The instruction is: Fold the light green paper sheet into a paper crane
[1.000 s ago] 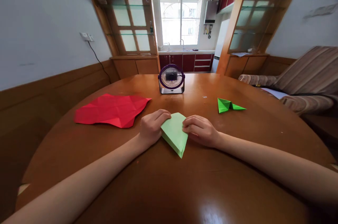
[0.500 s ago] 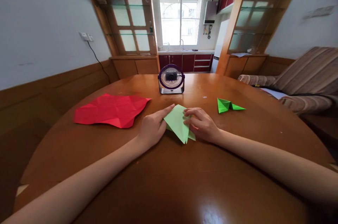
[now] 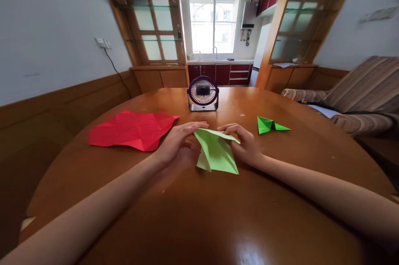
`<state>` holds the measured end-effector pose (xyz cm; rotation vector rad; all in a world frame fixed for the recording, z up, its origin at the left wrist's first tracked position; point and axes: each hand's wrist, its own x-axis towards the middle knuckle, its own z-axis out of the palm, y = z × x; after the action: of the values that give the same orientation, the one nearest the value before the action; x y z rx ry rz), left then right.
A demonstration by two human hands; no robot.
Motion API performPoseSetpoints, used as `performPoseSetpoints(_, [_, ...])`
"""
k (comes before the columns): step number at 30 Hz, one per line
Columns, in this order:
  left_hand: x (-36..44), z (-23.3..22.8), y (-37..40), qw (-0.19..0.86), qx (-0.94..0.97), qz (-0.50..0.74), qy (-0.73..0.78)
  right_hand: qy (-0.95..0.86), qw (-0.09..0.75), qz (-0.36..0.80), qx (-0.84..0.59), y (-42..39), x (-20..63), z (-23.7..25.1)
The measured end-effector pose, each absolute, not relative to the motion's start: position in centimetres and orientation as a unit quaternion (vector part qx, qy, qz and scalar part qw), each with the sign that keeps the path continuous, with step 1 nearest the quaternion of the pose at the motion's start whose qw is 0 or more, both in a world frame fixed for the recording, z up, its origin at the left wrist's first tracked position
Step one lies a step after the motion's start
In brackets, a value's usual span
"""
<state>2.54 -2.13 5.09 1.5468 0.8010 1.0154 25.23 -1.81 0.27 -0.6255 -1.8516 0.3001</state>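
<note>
Pale green paper (image 3: 217, 153), pressed flat on the desk (image 3: 199, 215) a second ago, now opens into a lifted flap at the desk's middle; left hand (image 3: 174, 142) and right hand (image 3: 246, 144) pinch its upper corners, so a new fold looks underway.

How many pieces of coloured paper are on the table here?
3: a light green paper held between left hand and right hand; a creased red sheet to the left; a folded bright green piece to the right.

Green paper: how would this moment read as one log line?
left hand: holds green paper | right hand: holds it | table
</note>
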Motion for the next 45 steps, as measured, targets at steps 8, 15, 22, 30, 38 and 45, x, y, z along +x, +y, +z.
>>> performPoseSetpoints(8, [3.1, 5.0, -2.0, 0.667, 0.534, 0.394, 0.341, -0.692, 0.598, 0.240, -0.326, -1.2, 24.5, -0.6])
performPoseSetpoints(15, [3.4, 4.6, -2.4, 0.670, 0.559, 0.357, 0.334, -0.684, 0.586, 0.277, -0.335, -1.5, 24.4, -0.2])
performPoseSetpoints(22, [3.4, 4.1, -2.7, 0.677, 0.547, 0.329, 0.366, -0.676, 0.575, 0.315, -0.338, -1.6, 24.3, -0.3])
performPoseSetpoints(30, [3.0, 3.4, -1.9, 0.644, 0.541, 0.342, 0.420, -0.657, 0.558, 0.398, -0.315, -1.2, 24.3, -0.7])
performPoseSetpoints(38, [3.1, 3.0, -1.6, 0.648, 0.532, 0.346, 0.421, -0.591, 0.557, 0.486, -0.322, -1.1, 24.1, -0.2])
performPoseSetpoints(45, [3.5, 3.1, -1.1, 0.626, 0.536, 0.316, 0.470, -0.538, 0.548, 0.539, -0.346, -0.6, 24.2, -0.6])
